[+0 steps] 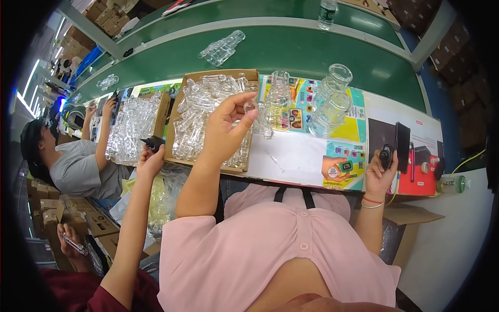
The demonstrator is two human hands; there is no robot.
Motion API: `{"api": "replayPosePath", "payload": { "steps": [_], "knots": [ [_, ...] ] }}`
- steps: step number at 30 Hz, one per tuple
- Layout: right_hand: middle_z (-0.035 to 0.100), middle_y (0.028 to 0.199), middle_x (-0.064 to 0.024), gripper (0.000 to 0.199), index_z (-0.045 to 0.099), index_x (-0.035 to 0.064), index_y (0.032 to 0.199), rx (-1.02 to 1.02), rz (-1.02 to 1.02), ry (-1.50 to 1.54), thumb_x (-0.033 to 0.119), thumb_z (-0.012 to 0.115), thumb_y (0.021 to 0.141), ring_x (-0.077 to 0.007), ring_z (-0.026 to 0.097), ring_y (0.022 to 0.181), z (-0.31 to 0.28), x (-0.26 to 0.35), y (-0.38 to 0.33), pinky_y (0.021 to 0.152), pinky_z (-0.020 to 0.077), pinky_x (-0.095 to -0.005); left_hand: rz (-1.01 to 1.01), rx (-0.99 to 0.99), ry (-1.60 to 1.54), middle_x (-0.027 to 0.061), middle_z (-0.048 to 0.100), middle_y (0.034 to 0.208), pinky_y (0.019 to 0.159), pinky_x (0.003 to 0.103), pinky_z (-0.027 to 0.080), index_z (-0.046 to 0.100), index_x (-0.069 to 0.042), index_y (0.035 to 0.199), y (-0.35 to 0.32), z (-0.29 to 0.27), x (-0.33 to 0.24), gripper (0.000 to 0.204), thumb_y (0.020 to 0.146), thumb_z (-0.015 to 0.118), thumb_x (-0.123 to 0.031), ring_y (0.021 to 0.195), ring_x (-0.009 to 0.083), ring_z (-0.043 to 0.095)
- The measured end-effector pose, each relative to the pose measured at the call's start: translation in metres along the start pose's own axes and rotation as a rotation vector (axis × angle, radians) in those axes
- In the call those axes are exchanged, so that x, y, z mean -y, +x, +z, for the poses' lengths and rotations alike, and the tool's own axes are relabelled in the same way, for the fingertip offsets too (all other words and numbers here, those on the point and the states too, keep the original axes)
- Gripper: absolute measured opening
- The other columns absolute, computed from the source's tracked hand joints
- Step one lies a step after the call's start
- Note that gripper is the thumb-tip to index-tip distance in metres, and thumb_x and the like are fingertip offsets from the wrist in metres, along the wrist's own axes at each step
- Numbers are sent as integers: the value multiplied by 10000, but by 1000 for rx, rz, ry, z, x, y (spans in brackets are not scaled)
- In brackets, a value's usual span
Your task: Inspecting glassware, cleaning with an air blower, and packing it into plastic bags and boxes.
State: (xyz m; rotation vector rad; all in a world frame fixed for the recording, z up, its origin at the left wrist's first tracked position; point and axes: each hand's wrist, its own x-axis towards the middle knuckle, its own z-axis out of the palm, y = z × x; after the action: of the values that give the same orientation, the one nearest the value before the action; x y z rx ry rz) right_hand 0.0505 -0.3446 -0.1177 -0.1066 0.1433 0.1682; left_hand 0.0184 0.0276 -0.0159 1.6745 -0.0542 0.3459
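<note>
My left hand [226, 130] is raised at the edge of a cardboard box [253, 78] filled with clear, see-through pieces [202, 109]. Its thumb and fingers pinch a clear piece [250, 106] with a rounded end. Just right of it are a lumpy clear part [265, 127] and a taller clear vessel [279, 88]. Two wide-mouthed clear vessels [332, 106] stand farther right on the printed board [306, 158]. At the right, my right hand [379, 174] is closed around a small black rounded object [385, 155], whose kind I cannot make out.
A dark flat panel [402, 140] stands beside my right hand. Beyond it are a tape roll [424, 167] and a plastic bottle [453, 183]. At left, a co-worker's hand [150, 158] holds a black pointed-tip bottle [153, 142]. Another person [78, 161] works beside a second box.
</note>
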Motion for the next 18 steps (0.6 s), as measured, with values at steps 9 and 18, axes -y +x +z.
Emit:
{"api": "replayPosePath", "payload": {
  "steps": [9,18],
  "knots": [
    [399,682,-83,273,491,-33,786,-67,-45,-1,228,519,863,-87,366,461,3,-4,0,295,292,-139,-456,127,-589,93,577,960,753,314,509,505,-15,1073,-28,51,43,269,872,545,-190,807,155,577],
    [401,689,-94,279,490,-38,791,-81,-40,7,230,519,864,-89,372,463,-2,1,-1,295,300,-137,-506,124,-586,99,566,996,656,234,459,494,-30,1170,-37,66,52,314,897,491,-186,790,129,557]
  ]
}}
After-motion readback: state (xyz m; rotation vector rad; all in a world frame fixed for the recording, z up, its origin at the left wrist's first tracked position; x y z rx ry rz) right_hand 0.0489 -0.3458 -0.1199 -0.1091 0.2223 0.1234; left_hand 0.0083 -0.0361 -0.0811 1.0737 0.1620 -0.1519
